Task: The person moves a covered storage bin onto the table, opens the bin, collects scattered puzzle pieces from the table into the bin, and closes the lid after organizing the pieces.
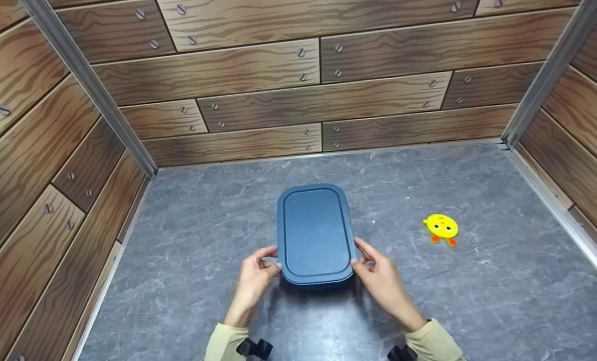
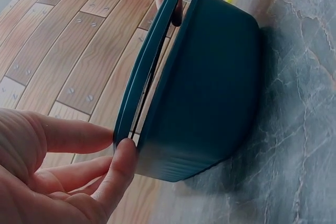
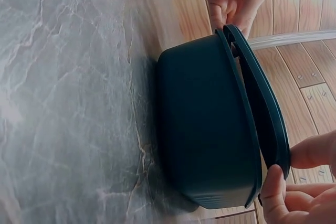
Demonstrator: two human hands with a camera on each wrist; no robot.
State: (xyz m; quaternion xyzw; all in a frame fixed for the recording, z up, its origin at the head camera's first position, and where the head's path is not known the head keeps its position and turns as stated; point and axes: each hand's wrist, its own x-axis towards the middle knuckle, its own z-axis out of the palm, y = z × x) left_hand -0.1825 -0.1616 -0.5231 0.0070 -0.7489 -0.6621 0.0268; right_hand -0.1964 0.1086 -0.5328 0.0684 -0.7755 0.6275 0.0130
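Observation:
A blue rectangular lid (image 1: 316,230) with rounded corners lies over a deep blue box (image 2: 218,77) that stands on the grey surface. My left hand (image 1: 256,273) pinches the lid's left edge near its front corner, thumb on top and fingers beneath. On the opposite edge my right hand (image 1: 379,273) pinches the lid the same way. Both wrist views show a narrow gap between the lid (image 3: 262,95) and the rim of the box (image 3: 202,124). The inside of the box is hidden under the lid.
A yellow chick-shaped toy (image 1: 441,226) with orange feet lies on the marbled grey tabletop (image 1: 188,240), right of the box. Wood-patterned walls (image 1: 258,110) close off the back and both sides, with grey metal posts (image 1: 95,90) at the corners.

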